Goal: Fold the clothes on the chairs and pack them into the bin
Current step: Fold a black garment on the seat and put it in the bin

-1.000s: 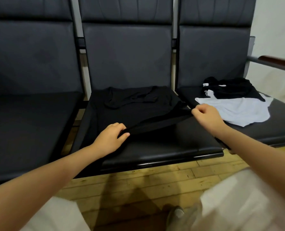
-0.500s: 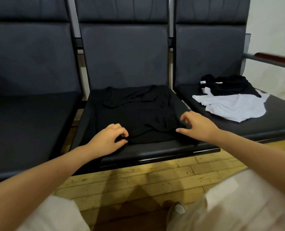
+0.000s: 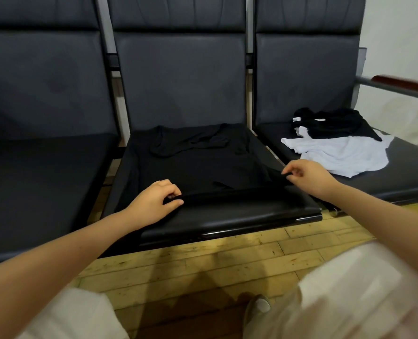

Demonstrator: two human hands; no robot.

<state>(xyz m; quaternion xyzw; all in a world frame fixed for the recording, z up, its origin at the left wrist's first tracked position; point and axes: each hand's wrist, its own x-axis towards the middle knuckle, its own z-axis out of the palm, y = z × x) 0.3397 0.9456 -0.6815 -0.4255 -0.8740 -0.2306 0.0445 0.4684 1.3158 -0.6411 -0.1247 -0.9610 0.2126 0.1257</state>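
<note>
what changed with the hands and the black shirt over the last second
A second ago both hands held the black garment's near hem lifted and taut. Half a second ago they had lowered it onto the middle seat, the right hand opening over it. Now the right hand pinches the hem's right corner again, slightly raised. The left hand kept its grip. The white garment and black garment pile stayed put.

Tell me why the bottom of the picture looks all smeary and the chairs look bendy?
Head view: the pale trouser legs are blurred, probably from being close and moving; the wide-angle lens bows the chair backs; the black shirt melts into the dark seat.
</note>
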